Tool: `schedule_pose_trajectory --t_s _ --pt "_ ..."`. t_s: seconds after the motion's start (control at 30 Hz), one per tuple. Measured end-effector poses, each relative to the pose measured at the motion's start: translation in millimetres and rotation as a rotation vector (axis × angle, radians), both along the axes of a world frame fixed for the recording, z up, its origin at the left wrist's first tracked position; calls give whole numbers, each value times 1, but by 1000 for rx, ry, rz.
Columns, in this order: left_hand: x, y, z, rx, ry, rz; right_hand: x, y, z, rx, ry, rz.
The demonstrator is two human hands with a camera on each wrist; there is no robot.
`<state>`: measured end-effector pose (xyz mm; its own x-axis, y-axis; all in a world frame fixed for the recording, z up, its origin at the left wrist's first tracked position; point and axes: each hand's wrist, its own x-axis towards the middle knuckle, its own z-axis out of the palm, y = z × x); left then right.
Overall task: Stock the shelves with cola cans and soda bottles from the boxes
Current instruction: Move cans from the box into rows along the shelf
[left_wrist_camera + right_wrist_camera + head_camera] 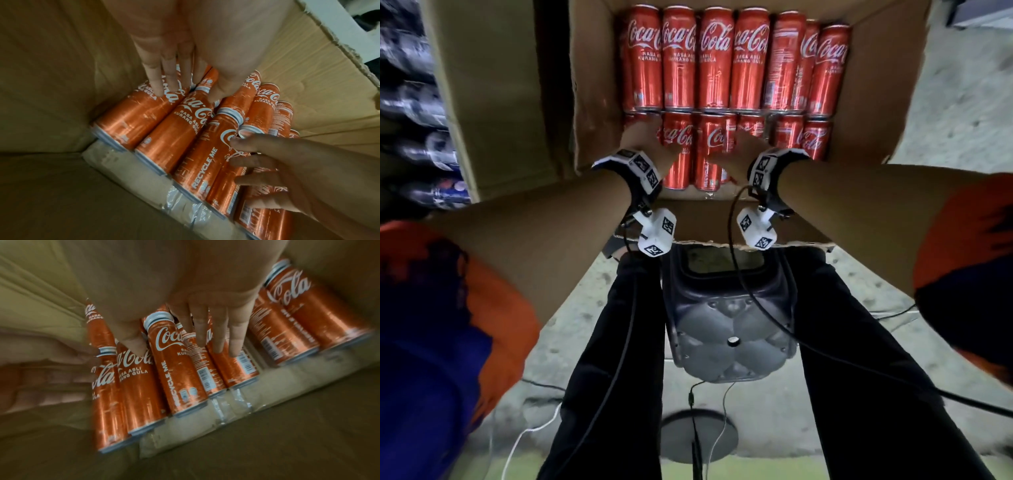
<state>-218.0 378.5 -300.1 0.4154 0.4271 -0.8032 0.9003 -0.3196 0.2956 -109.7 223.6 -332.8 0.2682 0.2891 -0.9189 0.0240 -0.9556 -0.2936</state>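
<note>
Both hands reach into the box (873, 85), fingers straight and spread, gripping nothing. The cans (714, 150) lie flat, long axes running 12 to 6. Left hand (643, 140) rests on the 9 o'clock cans; right hand (748, 147) sits toward 3 o'clock, equally near.

1 open cardboard box (524, 102) holds red cola cans (714, 65) lying in 2 rows — 7 in the far row, about 6 showing in the near one — under 2 hands (645, 140).

Open cardboard box (544, 102), red cola cans (715, 65) lying inside, left hand (645, 138) and right hand (744, 147) on them
</note>
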Motion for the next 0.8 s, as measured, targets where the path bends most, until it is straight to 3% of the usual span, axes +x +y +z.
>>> schedule_pose_trajectory --t_s 0.3,0.57,0.8 --pt "14 1 -46 96 44 -85 2 27 -34 -72 -64 -244" --pt "25 -3 -49 148 96 -45 -1 2 -35 -66 -59 -486" --pt "28 -23 -49 74 117 -68 6 -15 -30 -62 -106 -382"
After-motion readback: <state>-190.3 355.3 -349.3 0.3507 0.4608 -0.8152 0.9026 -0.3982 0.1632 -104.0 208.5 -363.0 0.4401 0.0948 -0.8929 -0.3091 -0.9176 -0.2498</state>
